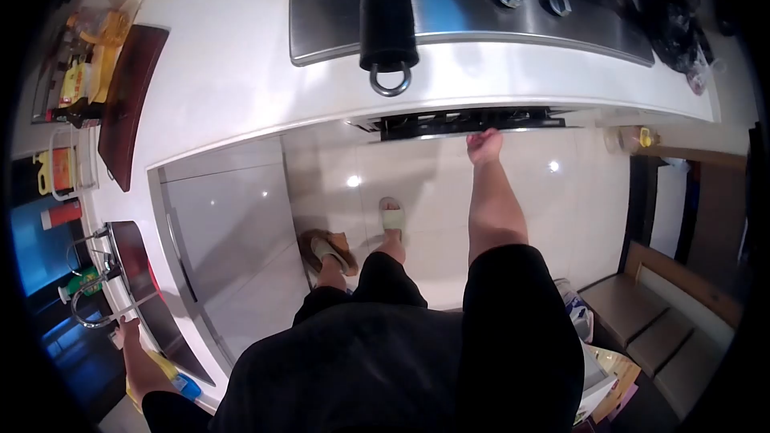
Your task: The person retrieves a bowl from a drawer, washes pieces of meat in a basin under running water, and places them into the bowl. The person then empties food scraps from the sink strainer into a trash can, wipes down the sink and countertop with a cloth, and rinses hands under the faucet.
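Observation:
My right hand (484,147) is closed on the front edge of a drawer (473,123) below the white counter. The drawer stands slightly out, and its dark inside shows as a narrow strip. Far to the left, my left hand (127,332) is at the edge of the sink (152,289), close to the curved metal faucet (90,322). Its fingers are small and partly blurred, so their hold is unclear. Above the drawer, a black pan handle (388,24) with a metal ring reaches over the front of the steel stove (457,12).
A dark red cutting board (132,104) leans at the left of the white counter (216,56). Black plastic bags (678,36) lie right of the stove. An oil bottle (646,137) is at the right. Brown slippers (313,242) and my feet are on the tiled floor (449,232).

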The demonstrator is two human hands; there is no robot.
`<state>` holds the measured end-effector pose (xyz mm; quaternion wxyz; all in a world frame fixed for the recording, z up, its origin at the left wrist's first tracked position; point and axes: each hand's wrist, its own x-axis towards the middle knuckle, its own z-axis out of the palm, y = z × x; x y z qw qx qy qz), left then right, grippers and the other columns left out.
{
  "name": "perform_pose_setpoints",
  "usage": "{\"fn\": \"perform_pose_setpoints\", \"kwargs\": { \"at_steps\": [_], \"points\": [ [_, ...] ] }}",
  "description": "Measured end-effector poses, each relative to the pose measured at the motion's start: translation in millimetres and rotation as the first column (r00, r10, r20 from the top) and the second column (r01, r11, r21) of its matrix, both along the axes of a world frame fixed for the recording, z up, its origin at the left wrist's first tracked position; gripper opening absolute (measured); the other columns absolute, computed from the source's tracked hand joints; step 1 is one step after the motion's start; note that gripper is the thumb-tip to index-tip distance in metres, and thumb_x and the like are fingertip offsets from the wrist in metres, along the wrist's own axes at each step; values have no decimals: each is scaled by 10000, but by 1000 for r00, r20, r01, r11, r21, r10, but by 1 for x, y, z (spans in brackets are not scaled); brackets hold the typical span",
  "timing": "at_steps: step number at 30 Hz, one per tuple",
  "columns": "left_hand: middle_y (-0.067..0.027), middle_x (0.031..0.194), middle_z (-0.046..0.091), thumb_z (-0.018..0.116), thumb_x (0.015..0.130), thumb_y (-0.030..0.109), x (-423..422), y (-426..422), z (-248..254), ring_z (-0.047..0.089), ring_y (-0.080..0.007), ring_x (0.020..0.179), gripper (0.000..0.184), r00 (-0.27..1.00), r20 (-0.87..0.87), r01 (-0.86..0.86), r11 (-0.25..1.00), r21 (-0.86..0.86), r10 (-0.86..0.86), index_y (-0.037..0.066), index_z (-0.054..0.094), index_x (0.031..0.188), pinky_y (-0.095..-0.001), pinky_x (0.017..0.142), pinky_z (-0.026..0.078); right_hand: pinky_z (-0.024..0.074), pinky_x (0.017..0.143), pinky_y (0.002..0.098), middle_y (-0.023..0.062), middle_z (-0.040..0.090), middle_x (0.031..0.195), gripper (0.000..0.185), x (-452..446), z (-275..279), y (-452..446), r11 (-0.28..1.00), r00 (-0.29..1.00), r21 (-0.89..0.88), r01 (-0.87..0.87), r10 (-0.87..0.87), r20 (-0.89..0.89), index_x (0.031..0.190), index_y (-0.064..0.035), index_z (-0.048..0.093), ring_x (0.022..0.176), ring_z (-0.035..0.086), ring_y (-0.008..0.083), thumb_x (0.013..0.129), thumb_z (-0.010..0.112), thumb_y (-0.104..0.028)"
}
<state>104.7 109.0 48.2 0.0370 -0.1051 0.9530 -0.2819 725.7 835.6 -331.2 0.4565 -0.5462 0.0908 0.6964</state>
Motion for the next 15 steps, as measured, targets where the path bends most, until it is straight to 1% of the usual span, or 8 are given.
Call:
{"fn": "perform_pose_setpoints", "kwargs": {
  "at_steps": [4, 9, 10, 11, 12, 13, 14, 15],
  "points": [
    [-255, 1257, 326, 630, 578, 368, -2, 13, -12, 293, -343, 1186, 730, 999, 45, -12, 999, -39, 14, 133, 399, 1230, -397, 962, 270, 379, 494, 324, 56, 322, 464, 157, 36, 17, -61, 991, 988, -84, -102, 111, 109, 472, -137, 297, 421, 353, 210, 587, 382, -71],
    [-224, 1262, 327, 591, 583, 455, -17, 28, -39, 310, -340, 1175, 724, 980, 186, -67, 998, 11, 64, 227, 389, 1240, -430, 953, 285, 333, 518, 308, 40, 371, 579, 93, 75, 10, -114, 973, 980, -184, -136, 159, 118, 548, -120, 338, 560, 364, 209, 523, 372, -38],
    [-237, 1268, 317, 567, 602, 430, -34, 11, -51, 289, -362, 1192, 698, 971, 239, -27, 999, 34, 18, 246, 379, 1248, -451, 953, 285, 357, 569, 339, 56, 405, 638, 41, 80, 23, -125, 958, 939, -226, -178, 234, 253, 570, -110, 389, 605, 394, 216, 574, 407, -73],
    [-241, 1270, 315, 562, 606, 419, -33, 9, -57, 275, -369, 1198, 697, 976, 215, 17, 999, -35, -9, 247, 371, 1253, -455, 955, 279, 382, 619, 370, 71, 440, 697, 36, 81, 35, -131, 938, 875, -272, -214, 307, 375, 591, -99, 441, 651, 424, 223, 625, 443, -109],
    [-246, 1271, 314, 557, 610, 408, -34, 9, -63, 260, -377, 1205, 696, 980, 193, 60, 992, -108, -39, 249, 363, 1259, -459, 957, 274, 374, 719, 388, 107, 461, 840, 137, 85, 36, -126, 780, 460, -540, -317, 625, 631, 756, -55, 482, 789, 436, 252, 633, 478, -116],
    [-250, 1272, 312, 552, 614, 398, -37, 11, -68, 246, -385, 1212, 695, 982, 173, 102, 978, -181, -71, 250, 355, 1264, -463, 959, 269, 366, 819, 407, 143, 481, 983, 301, 89, 37, -120, 577, -98, -784, -230, 787, 609, 920, -12, 523, 928, 448, 281, 640, 514, -122],
    [-257, 1264, 326, 535, 631, 383, -7, 44, -57, 228, -400, 1215, 689, 995, 102, 26, 987, -160, -10, 243, 335, 1276, -456, 971, 241, 303, 894, 410, 175, 417, 1096, 450, 73, 71, -124, 779, -184, -573, -254, 542, 820, 1056, 10, 433, 1040, 378, 308, 636, 544, -109],
    [-257, 1265, 326, 532, 635, 384, -7, 52, -49, 225, -399, 1217, 690, 992, 126, 18, 986, -165, 3, 246, 327, 1279, -456, 974, 234, 241, 970, 413, 207, 352, 1209, 619, 55, 107, -128, 900, -255, -312, -304, 238, 937, 1191, 32, 343, 1152, 309, 334, 632, 575, -96]
  ]
}}
